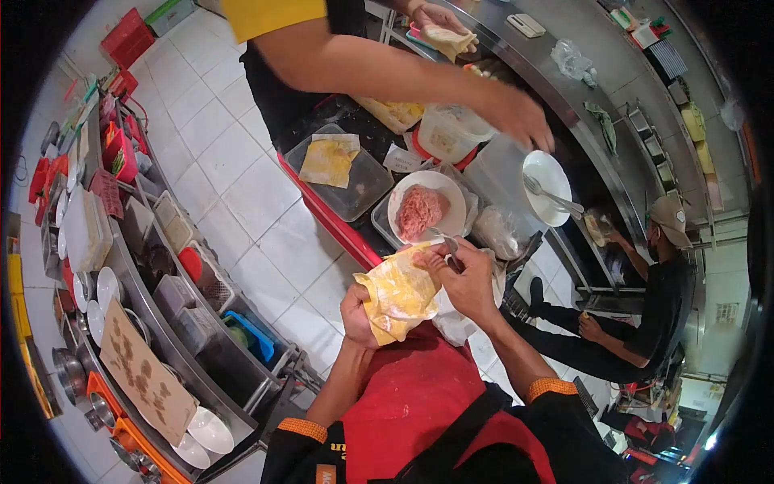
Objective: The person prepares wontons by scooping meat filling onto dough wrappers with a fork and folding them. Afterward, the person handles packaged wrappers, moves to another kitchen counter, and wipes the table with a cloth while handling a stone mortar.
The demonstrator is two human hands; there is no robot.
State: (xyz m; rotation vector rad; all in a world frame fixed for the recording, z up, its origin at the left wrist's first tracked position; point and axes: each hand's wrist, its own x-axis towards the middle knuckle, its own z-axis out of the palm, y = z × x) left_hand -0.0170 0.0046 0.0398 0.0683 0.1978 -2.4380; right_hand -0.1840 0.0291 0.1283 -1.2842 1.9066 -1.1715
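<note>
My left hand (359,316) is closed on the edge of a floury yellow dough wrapper (399,302), held up in front of my red apron. A slim metal utensil (454,256) is gripped in my right hand (472,282), whose fingers also touch the wrapper's upper right side; its working end is hard to make out. Just beyond the wrapper, a white bowl (457,196) holds pink minced meat (421,211). More yellow wrappers (330,159) lie on a clear plastic container (355,198) to the upper left.
A co-worker's arm (395,77) reaches across the table toward a white bowl (556,181) with a fork (552,196). That person's other hand holds a wrapper (446,40). Another person (653,298) sits at right. Dish-laden shelves (173,323) line the left.
</note>
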